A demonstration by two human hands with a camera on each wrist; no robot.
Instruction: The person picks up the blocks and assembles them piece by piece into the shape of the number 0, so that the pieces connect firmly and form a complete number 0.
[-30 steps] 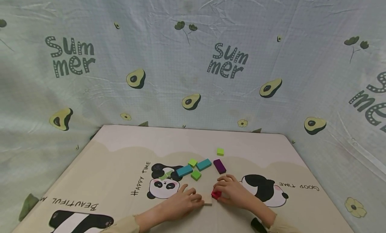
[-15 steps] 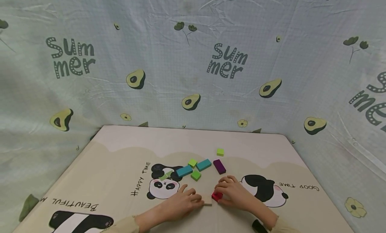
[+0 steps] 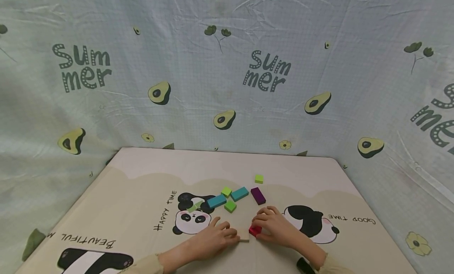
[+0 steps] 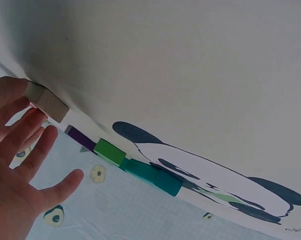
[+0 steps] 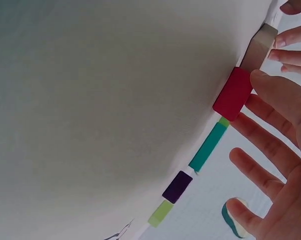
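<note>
Near the front of the table, my left hand (image 3: pixel 216 240) pinches a plain wooden block (image 3: pixel 244 234) between thumb and fingers. Just right of it, my right hand (image 3: pixel 274 226) holds a red block (image 3: pixel 254 230) by thumb and fingertips. In the right wrist view the red block (image 5: pixel 233 94) lies close against the wooden block (image 5: pixel 259 47); whether they touch is hard to tell. The left wrist view shows the wooden block (image 4: pixel 53 106) at the left fingertips, with the red one mostly hidden behind the hand. Both blocks rest on the tabletop.
Beyond the hands lie two blue blocks (image 3: pixel 216 201), a purple block (image 3: pixel 258 195) and green blocks (image 3: pixel 230 206), one farther back (image 3: pixel 259 178). The panda-printed table (image 3: pixel 149 167) meets a hanging avocado-print cloth (image 3: pixel 191 69) at its back. A dark object (image 3: pixel 304 265) sits by the right forearm.
Almost nothing differs. The red block and right hand have shifted very slightly; the left hand and the other blocks stay in place.
</note>
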